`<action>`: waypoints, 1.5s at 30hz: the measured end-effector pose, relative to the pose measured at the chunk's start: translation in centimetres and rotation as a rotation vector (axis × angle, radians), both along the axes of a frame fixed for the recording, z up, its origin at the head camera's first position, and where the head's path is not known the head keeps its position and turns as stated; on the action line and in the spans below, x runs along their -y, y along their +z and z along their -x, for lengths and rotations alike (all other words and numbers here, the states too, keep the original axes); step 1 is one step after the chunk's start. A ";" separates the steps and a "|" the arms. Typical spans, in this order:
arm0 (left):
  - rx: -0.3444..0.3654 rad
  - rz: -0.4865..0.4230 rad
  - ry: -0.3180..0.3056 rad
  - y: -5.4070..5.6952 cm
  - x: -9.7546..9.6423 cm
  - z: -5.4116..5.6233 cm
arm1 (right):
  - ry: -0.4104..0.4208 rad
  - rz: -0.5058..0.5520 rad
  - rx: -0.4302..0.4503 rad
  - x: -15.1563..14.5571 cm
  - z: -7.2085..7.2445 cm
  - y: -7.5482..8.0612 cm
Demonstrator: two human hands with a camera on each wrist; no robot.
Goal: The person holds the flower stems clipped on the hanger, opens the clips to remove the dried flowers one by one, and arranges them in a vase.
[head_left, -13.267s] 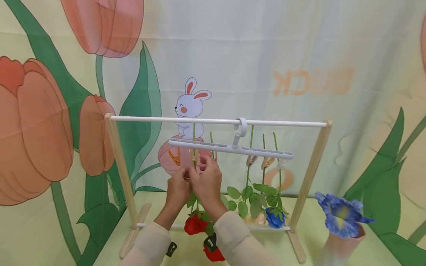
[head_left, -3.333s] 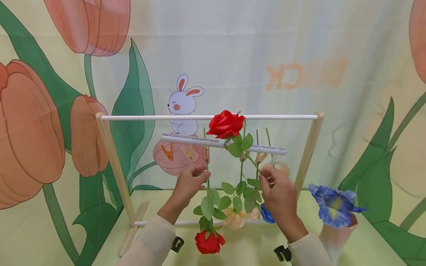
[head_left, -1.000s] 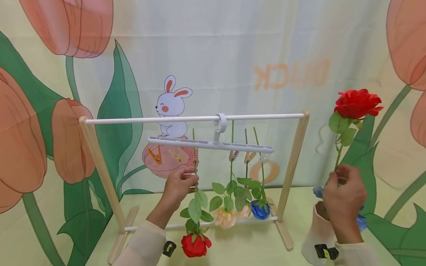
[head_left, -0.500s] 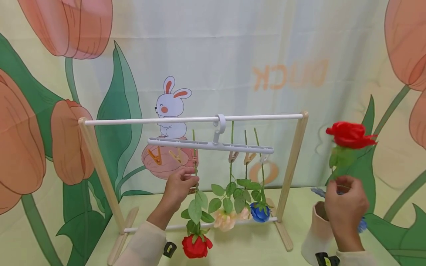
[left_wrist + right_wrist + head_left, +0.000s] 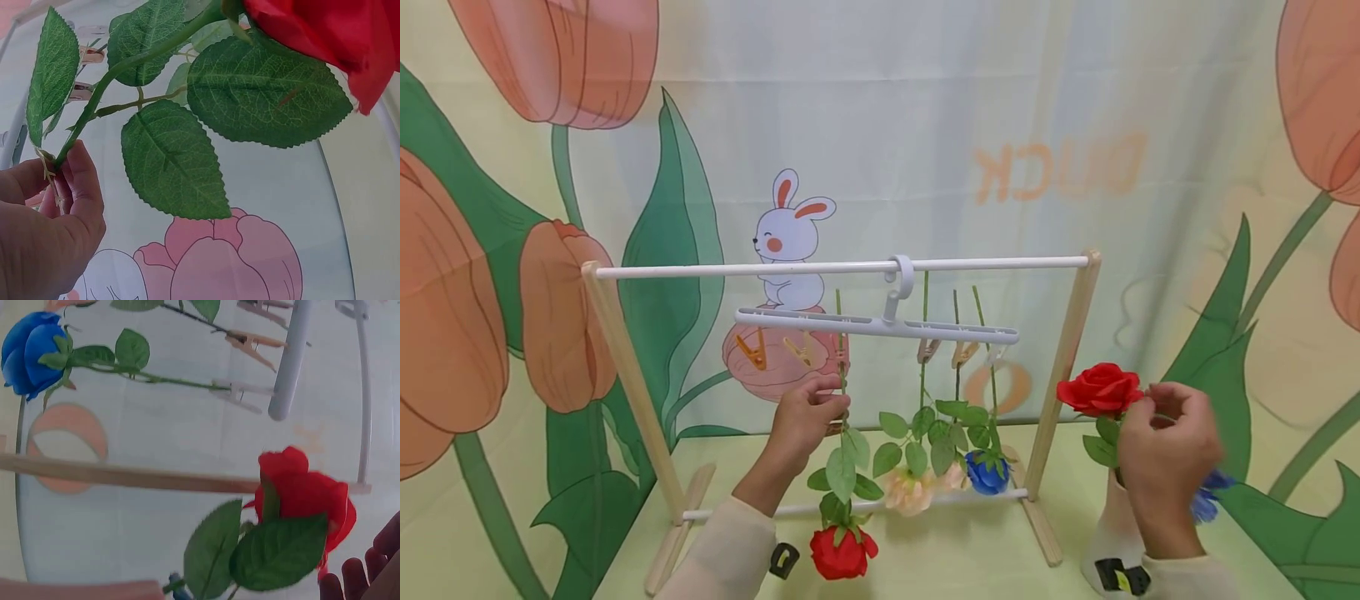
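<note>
"While the left hand (image 5: 805, 417) is just left of centre, what's it holding?"

"The stem (image 5: 156, 50) of a red rose (image 5: 841, 553), pinched between thumb and fingers; the flower hangs head-down at bottom centre."

"And over right?"

"A second red rose (image 5: 1099, 390), upright over the vase (image 5: 1111, 533) at lower right; beside it the right hand (image 5: 1172, 450), fingers loosely bent, gripping nothing I can see."

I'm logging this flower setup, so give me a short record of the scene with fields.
Left hand: pinches the stem of the hanging red rose
Right hand: beside the other red rose, near the vase
Hanger: hooked over the white rail
Other hanging flowers: blue rose, peach flowers
Empty clips: orange clip, yellow clip
</note>
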State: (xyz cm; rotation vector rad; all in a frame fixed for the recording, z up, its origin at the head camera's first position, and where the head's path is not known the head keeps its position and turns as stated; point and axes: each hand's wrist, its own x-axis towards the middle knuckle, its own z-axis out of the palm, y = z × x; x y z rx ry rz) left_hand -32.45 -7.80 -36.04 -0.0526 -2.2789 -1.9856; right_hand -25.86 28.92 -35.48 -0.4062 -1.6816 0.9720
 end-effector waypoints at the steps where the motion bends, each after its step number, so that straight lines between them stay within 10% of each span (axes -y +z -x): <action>1: 0.001 0.001 0.001 0.0 0.0 0.0 | 0.014 -0.011 -0.001 0.4 0.0 0.0; 11: 0.013 0.002 0.003 -0.3 0.2 0.3 | 0.160 -0.161 -0.152 5.7 1.4 -1.0; 45: -0.008 -0.018 -0.005 -0.5 0.5 0.1 | 0.650 -0.079 0.099 22.6 6.0 0.9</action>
